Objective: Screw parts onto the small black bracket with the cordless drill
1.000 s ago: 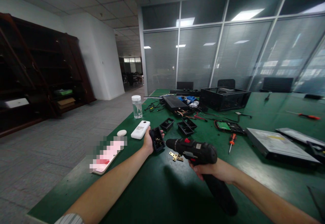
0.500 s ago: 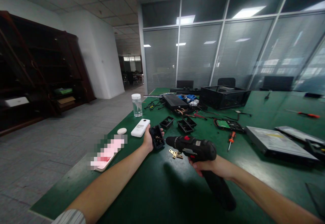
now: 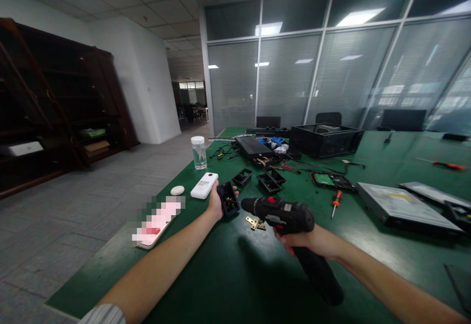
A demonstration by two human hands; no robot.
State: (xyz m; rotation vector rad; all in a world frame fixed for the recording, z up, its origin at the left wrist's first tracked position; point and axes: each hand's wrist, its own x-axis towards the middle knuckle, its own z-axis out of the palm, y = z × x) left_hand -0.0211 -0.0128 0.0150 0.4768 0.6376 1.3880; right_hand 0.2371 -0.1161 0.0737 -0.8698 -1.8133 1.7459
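Observation:
My left hand (image 3: 215,204) grips a small black plastic housing (image 3: 228,199), tilted on edge on the green table (image 3: 228,275), with brass parts showing inside. My right hand (image 3: 311,243) is wrapped round the handle of a black cordless drill (image 3: 285,214). The drill's nose points left at the housing and sits right next to it. Small brass pieces (image 3: 255,224) lie on the table just under the drill's nose.
Two more open black housings (image 3: 270,181) lie beyond. A white device (image 3: 204,186), a white oval object (image 3: 177,190), a water bottle (image 3: 198,152) and a blurred pink item (image 3: 158,221) sit left. A red-handled screwdriver (image 3: 335,200), a circuit board (image 3: 329,181), a disc drive (image 3: 405,206) and a black case (image 3: 326,141) are right.
The drill and housing have stayed together with only a slight shift; the drill sits a little higher than one second ago. Both hands keep their grip.

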